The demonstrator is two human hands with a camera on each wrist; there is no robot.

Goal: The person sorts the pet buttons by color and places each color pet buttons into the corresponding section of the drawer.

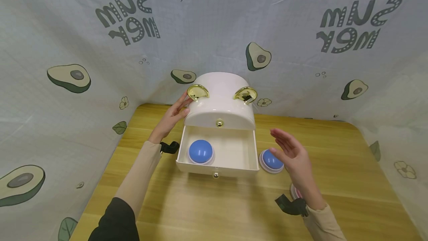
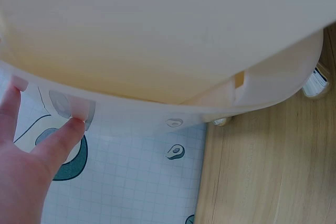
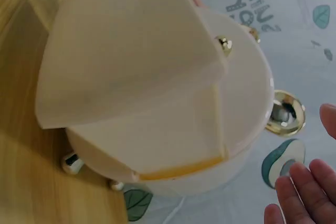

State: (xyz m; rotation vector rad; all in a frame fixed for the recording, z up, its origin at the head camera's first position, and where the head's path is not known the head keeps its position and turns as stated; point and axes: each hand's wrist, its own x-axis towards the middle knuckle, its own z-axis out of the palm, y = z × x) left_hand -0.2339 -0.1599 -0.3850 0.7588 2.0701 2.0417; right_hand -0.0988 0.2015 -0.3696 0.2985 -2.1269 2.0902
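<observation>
A white storage box with gold ears and rounded top stands on the table, its lower drawer pulled out. Inside the drawer, on the left, sits a blue domed push button on a white base. My left hand rests its fingertips against the box's left side; the left wrist view shows thumb and fingers extended along the wall. Right of the drawer, my right hand hovers with nothing in it, fingers loosely bent. Just beside it lies a second blue button, partly covered by the hand.
A round pink piece with a pale rim lies mostly hidden under the right wrist. The wooden table meets a hanging avocado-print cloth behind the box and at both sides. Gold knobs mark the box front and drawer.
</observation>
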